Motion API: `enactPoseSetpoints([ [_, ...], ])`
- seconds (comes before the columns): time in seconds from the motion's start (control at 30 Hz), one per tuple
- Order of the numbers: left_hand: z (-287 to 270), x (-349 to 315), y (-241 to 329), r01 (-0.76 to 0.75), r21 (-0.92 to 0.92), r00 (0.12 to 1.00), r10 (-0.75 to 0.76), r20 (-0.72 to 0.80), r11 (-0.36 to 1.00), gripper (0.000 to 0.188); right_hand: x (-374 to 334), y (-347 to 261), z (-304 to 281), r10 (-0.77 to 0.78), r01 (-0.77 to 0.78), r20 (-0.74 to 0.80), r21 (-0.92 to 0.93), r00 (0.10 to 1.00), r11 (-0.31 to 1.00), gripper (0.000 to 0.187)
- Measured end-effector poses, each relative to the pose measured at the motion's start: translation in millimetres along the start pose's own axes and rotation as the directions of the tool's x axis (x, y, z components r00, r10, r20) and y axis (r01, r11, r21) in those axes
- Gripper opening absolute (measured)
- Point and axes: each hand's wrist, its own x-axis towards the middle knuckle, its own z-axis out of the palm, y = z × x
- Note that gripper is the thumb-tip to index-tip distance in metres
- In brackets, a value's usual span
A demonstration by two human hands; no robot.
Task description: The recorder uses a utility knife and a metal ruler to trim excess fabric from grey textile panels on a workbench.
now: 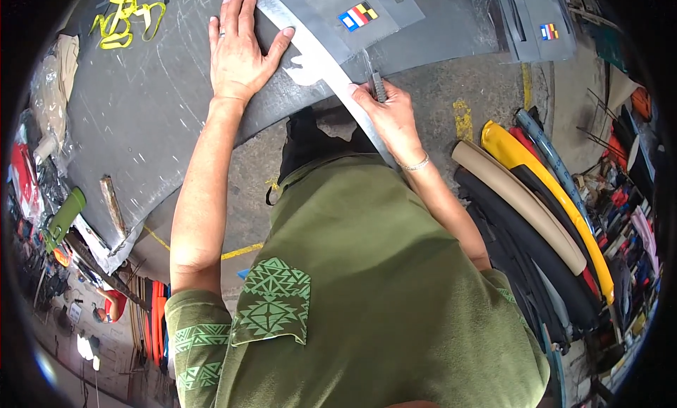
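A long metal straightedge (317, 45) runs slantwise over the dark worktable (162, 119) and past its near edge toward my body. My left hand (240, 59) lies flat with its fingers stretched out, the fingertips and thumb at the straightedge's left side. In my right hand (391, 115) is a grey utility knife (379, 87), its tip toward the table. The right thumb rests at the straightedge's right edge. Beside the straightedge lies a grey sheet (388, 38) with a small multicoloured printed emblem (358, 16).
A tangled yellow strap (127, 23) lies at the table's far left. Another grey piece with an emblem (539, 27) hangs over the far right edge. Rolls of material, one beige (522, 203) and one yellow (550, 196), stand on the right. Plastic-wrapped goods (49, 105) crowd the left.
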Motion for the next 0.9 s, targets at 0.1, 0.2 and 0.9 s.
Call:
enactPoseSetpoints([
  [0.1,-1.2,0.3,0.7,-0.011,0.002,1.000,0.011,0.005,1.000,0.087,-0.5,-0.3,-1.5,0.007,-0.007,-0.003,0.055,1.000,0.998,0.019],
  [0.2,-0.6,0.4,0.6,-0.014,0.018,1.000,0.014,0.008,1.000,0.088,1.4,1.6,-3.0,-0.013,0.014,-0.010,0.050,1.000,0.999,0.019],
  [0.9,-0.7,0.5,0.7,-0.008,0.010,1.000,0.008,0.006,1.000,0.088,2.8,1.2,-3.8,0.005,-0.005,0.000,0.077,1.000,0.997,0.023],
])
